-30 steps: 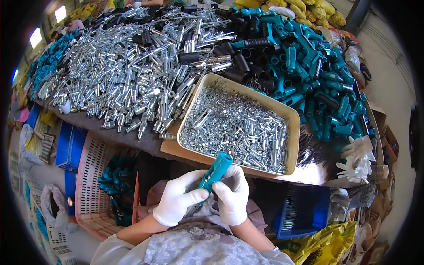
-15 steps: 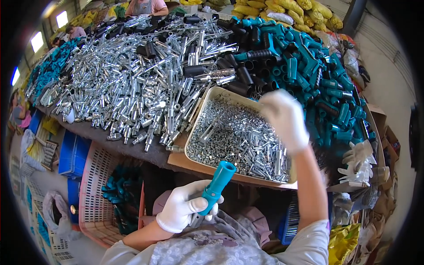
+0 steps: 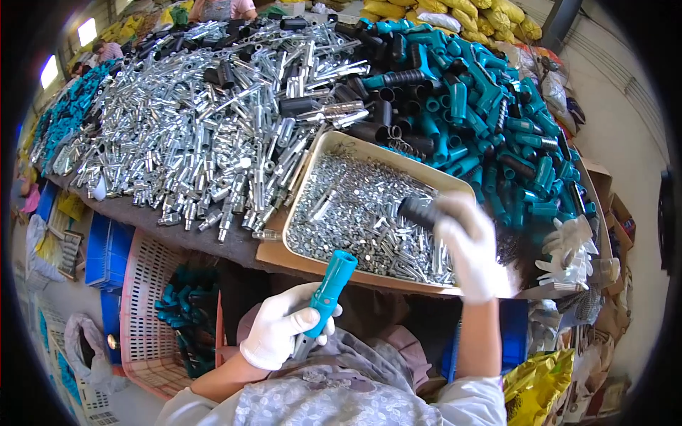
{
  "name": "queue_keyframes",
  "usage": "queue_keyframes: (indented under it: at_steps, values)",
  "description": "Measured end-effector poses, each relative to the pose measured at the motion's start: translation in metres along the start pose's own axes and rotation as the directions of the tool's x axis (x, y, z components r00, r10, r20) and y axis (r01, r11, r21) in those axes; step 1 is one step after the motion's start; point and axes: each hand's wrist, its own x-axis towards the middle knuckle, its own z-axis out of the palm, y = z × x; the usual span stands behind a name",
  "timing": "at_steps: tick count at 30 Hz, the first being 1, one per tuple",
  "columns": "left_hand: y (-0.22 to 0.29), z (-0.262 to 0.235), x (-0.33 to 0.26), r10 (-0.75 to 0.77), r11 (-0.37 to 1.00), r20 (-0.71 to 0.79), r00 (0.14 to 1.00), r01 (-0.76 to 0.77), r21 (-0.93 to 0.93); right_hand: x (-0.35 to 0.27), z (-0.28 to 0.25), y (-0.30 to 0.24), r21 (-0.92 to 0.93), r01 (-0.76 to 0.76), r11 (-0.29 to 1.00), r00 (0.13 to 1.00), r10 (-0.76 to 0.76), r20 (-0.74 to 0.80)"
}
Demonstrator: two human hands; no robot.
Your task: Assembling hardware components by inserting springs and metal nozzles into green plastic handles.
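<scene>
My left hand (image 3: 277, 328), in a white glove, is wrapped round a teal plastic tubular handle (image 3: 334, 281) in front of my apron. The handle stands tilted with its open round end up, and a grey metal part shows below my fingers. My gloved right hand (image 3: 469, 248) grips a black ribbed sleeve (image 3: 420, 212), blurred by motion, over the right side of a cream tray (image 3: 394, 157). Small screws (image 3: 408, 261), nuts and pins fill that tray.
Shiny metal shafts (image 3: 192, 128) are heaped left of the tray, teal handles (image 3: 490, 92) and black sleeves behind and to its right. White gloves (image 3: 568, 248) lie at the right edge. Below the table's left side stands a pink basket (image 3: 142, 298) beside blue crates (image 3: 106, 248).
My right hand has moved down toward the tray's right side, and a black ribbed sleeve now shows in it. My left hand still holds the teal handle; the whole view has shifted slightly.
</scene>
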Motion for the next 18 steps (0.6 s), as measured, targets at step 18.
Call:
queue_keyframes:
  at_steps: [18]
  values:
    - [-0.014,0.012,-0.011,0.050,0.987,0.028,0.998,-0.053,0.151,-0.111,0.062,-0.005,0.049,-0.162,0.985,0.946,0.141,0.291]
